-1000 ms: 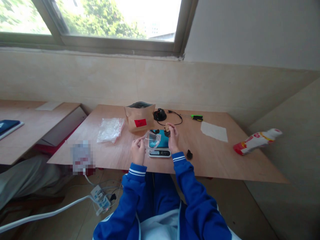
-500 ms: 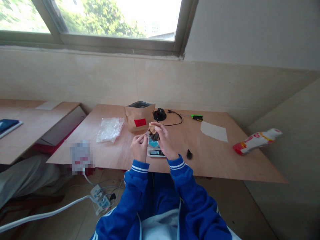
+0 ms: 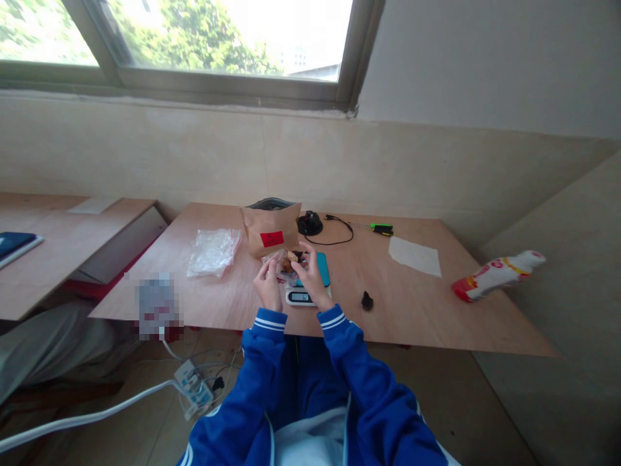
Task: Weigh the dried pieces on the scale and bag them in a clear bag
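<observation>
My left hand (image 3: 268,283) is closed in a pinch on the edge of a small clear plastic bag (image 3: 272,257). Tan and dark dried chunks (image 3: 290,260) show at the bag's mouth. Thumb and fingers of my right hand (image 3: 312,275) curl round the right side of these chunks, with a dark piece between them. Exactly which pieces lie inside the bag I cannot tell. Under both hands sits a digital scale (image 3: 322,266) with a blue-green plate and a white front with a display. A single dark chunk (image 3: 367,300) lies on the table to the right.
Behind my hands stands an open brown paper bag (image 3: 252,233) with a red label. Clear plastic bags (image 3: 212,252) lie left. A black round device (image 3: 310,224) with cable, a green-black screwdriver (image 3: 381,228), white paper (image 3: 414,256) and a tilted bottle (image 3: 499,275) are further right.
My right hand has lowered the chunks from above the scale to the plastic bag's mouth. The bag now spreads wider, and more of the scale's plate shows.
</observation>
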### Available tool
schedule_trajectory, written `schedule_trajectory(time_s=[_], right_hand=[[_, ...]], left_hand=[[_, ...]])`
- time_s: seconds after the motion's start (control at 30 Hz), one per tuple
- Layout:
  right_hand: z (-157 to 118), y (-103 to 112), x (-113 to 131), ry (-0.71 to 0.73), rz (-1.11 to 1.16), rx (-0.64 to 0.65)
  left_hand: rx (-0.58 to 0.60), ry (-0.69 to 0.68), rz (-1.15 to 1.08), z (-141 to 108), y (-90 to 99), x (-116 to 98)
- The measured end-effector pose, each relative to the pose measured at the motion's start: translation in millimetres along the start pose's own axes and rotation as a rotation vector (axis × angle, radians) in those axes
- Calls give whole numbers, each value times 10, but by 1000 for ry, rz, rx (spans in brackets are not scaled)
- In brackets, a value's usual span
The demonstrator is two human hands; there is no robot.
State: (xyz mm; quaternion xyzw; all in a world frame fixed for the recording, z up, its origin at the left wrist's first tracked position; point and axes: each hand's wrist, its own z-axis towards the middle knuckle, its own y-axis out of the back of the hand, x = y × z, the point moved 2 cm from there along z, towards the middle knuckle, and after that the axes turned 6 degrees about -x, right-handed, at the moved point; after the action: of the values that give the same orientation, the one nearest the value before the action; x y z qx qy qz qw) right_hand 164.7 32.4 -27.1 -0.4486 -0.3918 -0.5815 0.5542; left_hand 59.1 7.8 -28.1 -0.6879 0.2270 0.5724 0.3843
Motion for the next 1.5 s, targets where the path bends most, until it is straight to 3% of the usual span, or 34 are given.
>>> schedule_trajectory(time_s=[0.23, 0.4, 0.47, 0.53, 0.6, 0.67, 0.73, 0.83, 0.97, 1.27, 1.4, 1.5], right_hand=[[-30, -12, 65, 169, -313, 342], [-97, -48, 335, 291, -456, 453], [-114, -10, 420, 345, -396, 405], [-88, 81, 410, 364, -336, 213], [-18, 196, 269, 340, -329, -31], [82, 274, 22, 295, -410, -145], [192, 292, -257, 232, -588, -90], [315, 250, -563, 159, -866, 103], [373, 178, -626, 197, -965, 264], [296, 293, -583, 165, -946, 170], [334, 316, -559, 122, -793, 47], [372, 269, -413, 113, -525, -32]], left_hand=[[42, -144, 129, -48, 78, -27], [-67, -282, 229, -52, 203, -31], [-124, -282, 239, -23, 258, -52], [-154, -270, 243, 12, 304, -81], [-158, -260, 246, 41, 339, -106], [-157, -261, 247, 59, 365, -117], [-154, -265, 244, 64, 382, -110], [-138, -243, 230, 60, 387, -80], [-132, -173, 180, 51, 375, -48], [-119, -35, 44, 21, 365, -18], [-96, -30, 40, 17, 341, 21], [-79, -8, 45, 15, 321, 58]])
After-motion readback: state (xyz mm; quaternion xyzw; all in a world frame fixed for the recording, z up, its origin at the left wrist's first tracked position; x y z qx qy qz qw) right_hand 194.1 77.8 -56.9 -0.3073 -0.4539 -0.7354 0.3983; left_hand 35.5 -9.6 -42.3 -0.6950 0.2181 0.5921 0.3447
